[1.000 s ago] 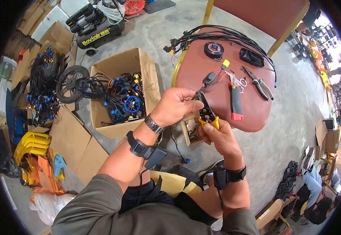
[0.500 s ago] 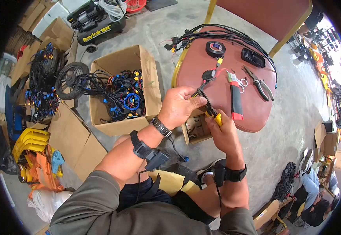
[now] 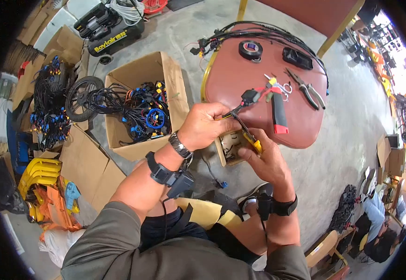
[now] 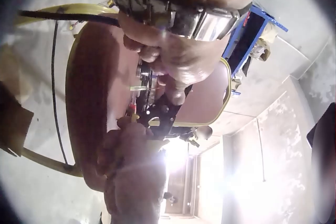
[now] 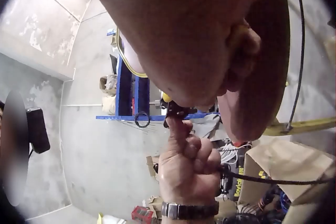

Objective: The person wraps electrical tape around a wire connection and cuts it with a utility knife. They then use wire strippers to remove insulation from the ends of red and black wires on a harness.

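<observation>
In the head view the left hand (image 3: 207,125) pinches a thin cable between thumb and fingers, at the front left of the red seat. The cable runs up to a black connector (image 3: 249,96) and a yellow plug (image 3: 271,82) over the seat. My right hand (image 3: 269,158) grips a yellow-handled tool (image 3: 257,145), whose dark jaws reach the cable beside the left fingertips. In the left wrist view the dark tool (image 4: 164,113) lies between the two hands. In the right wrist view the left hand (image 5: 190,166) touches the tool's dark head.
The red seat (image 3: 231,74) bears black tape (image 3: 250,50), a black tray (image 3: 297,58), pliers (image 3: 305,88), a red-and-black handled tool (image 3: 280,112) and a cable bundle. A carton of wiring (image 3: 177,93) stands left; a small box (image 3: 221,156) sits below the hands. An air compressor (image 3: 114,37) stands behind.
The tool has turned edge-on, and the right thumb has lifted from its handle. The black connector and yellow plug have shifted against the seat's tools. The whole head view has moved slightly.
</observation>
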Demonstrator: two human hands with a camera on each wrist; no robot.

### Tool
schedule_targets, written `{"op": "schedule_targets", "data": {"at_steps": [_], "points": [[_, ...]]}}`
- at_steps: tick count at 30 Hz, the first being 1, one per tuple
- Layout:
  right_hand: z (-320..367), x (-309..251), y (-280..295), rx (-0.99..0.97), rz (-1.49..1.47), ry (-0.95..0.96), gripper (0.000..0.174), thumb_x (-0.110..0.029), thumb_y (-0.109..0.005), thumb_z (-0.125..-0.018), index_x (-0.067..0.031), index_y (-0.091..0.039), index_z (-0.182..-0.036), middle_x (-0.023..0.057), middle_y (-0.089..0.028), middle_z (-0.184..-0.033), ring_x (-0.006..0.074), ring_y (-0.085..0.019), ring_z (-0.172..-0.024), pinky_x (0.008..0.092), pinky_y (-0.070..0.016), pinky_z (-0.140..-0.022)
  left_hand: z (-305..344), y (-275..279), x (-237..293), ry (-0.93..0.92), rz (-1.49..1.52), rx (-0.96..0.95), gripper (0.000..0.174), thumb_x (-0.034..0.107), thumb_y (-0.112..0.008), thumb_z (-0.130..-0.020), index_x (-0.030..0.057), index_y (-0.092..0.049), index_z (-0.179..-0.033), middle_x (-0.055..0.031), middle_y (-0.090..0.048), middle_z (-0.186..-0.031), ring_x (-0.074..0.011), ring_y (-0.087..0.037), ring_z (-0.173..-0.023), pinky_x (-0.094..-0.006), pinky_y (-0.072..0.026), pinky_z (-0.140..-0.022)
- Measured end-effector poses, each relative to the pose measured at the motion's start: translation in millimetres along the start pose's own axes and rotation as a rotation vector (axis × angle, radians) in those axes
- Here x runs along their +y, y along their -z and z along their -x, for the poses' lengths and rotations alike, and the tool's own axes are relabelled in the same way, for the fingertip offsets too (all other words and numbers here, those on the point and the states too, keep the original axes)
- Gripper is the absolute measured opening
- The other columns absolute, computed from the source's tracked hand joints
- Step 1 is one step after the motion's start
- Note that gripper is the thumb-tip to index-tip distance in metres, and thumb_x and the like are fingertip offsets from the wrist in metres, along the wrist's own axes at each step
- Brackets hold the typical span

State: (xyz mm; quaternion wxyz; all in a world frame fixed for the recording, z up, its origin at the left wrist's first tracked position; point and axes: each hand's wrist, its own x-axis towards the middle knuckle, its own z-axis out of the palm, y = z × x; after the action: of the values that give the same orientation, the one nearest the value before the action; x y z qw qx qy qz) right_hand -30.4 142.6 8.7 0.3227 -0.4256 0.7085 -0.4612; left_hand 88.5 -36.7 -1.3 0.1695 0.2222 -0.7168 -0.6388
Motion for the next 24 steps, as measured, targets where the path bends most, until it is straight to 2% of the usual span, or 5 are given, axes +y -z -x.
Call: {"op": "schedule_targets", "data": {"at_steps": [7,13,19,21,24], "points": [[20.6,17.5,-1.8,-0.353,-0.41,-0.337,0.024,-0.023,-0.062,-0.098,-0.0016,-0.059,-0.107,-0.0006,-0.057,-0.078,0.0067,-0.051,-0.068,0.0245,-0.0436,-0.06,25.1,5.4,4.4,0.059,-0.074,-0.218,0.021,0.013,-0.08,-0.082,-0.001,-0.072,-0.094,-0.0008,-0.066,-0.077,-0.0046,-0.055,-0.072,-0.0253,-0.0448,-0.061],[57.1,6.2,21.4,-0.642,-0.106,-0.439,0.036,-0.032,-0.065,-0.095,0.0022,-0.061,-0.103,0.0129,-0.065,-0.076,0.023,-0.06,-0.069,0.0368,-0.0486,-0.065,58.2,19.8,12.7,-0.205,-0.426,-0.6,0.02,0.02,-0.074,-0.086,0.0025,-0.068,-0.093,-0.0134,-0.062,-0.077,-0.0333,-0.062,-0.07,-0.0389,-0.0483,-0.061],[102.7,2.7,26.4,-0.757,0.0,-0.14,0.035,-0.029,-0.068,-0.092,0.0002,-0.063,-0.111,0.0206,-0.068,-0.084,0.0374,-0.067,-0.079,0.0449,-0.0508,-0.07,87.1,28.5,33.6,-0.239,-0.403,-0.831,0.022,0.025,-0.066,-0.092,0.0077,-0.065,-0.079,-0.0086,-0.061,-0.068,-0.03,-0.061,-0.063,-0.0395,-0.0499,-0.058],[117.8,-0.2,39.4,-0.668,-0.021,-0.367,0.034,-0.028,-0.068,-0.092,0.0,-0.063,-0.111,0.0209,-0.067,-0.084,0.0379,-0.067,-0.079,0.0441,-0.051,-0.07,84.9,58.6,17.3,-0.218,-0.275,-0.743,0.017,0.02,-0.063,-0.093,0.0056,-0.069,-0.086,-0.0084,-0.069,-0.077,-0.0224,-0.068,-0.068,-0.0345,-0.0533,-0.063],[133.5,9.6,64.5,-0.515,-0.028,-0.681,0.032,-0.025,-0.068,-0.09,-0.0002,-0.064,-0.11,0.0213,-0.067,-0.085,0.0385,-0.068,-0.08,0.043,-0.0512,-0.071,83.0,123.7,4.8,0.37,-0.464,-0.415,0.016,0.015,-0.064,-0.094,0.0012,-0.072,-0.093,-0.0061,-0.072,-0.082,-0.0097,-0.066,-0.076,-0.0301,-0.0528,-0.067]]}}
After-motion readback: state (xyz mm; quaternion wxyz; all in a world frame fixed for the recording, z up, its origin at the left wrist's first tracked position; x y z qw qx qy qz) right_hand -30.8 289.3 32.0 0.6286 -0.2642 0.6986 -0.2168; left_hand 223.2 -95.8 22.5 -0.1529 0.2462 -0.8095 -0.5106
